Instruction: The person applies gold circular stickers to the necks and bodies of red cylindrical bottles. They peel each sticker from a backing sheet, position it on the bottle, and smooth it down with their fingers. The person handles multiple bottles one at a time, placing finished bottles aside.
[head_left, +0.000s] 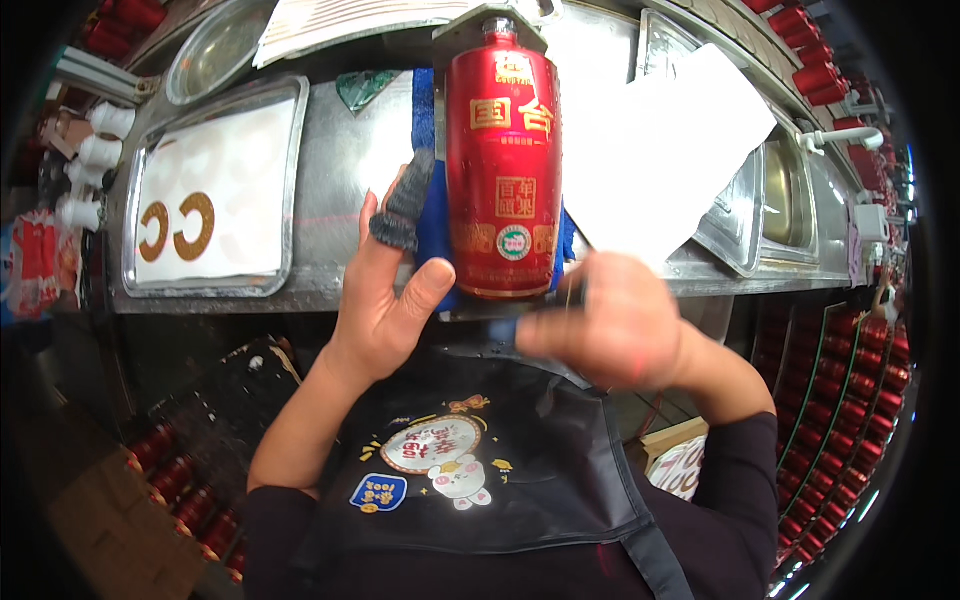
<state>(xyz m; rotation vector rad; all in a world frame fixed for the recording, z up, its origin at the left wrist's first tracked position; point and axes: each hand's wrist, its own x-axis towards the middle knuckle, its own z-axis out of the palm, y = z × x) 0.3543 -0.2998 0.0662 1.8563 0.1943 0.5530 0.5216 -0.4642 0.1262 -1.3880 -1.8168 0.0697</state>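
Note:
A glossy red bottle with gold characters and a round green-and-white emblem lies in front of me on a blue cloth, its cap pointing away. My left hand is beside the bottle's left side, fingers apart and holding nothing. One of its fingers wears a dark grey knitted finger sleeve. My right hand is blurred by motion near the bottle's lower right. Something blue shows at its fingertips, and a thin dark edge by its knuckles; whether it grips anything is unclear. A large blank white sheet lies right of the bottle.
On the left, a metal tray contains paper with gold C-shaped decals. A green triangular piece, a metal bowl and striped sheets lie farther back. Rightward are another tray, a basin and racked red bottles.

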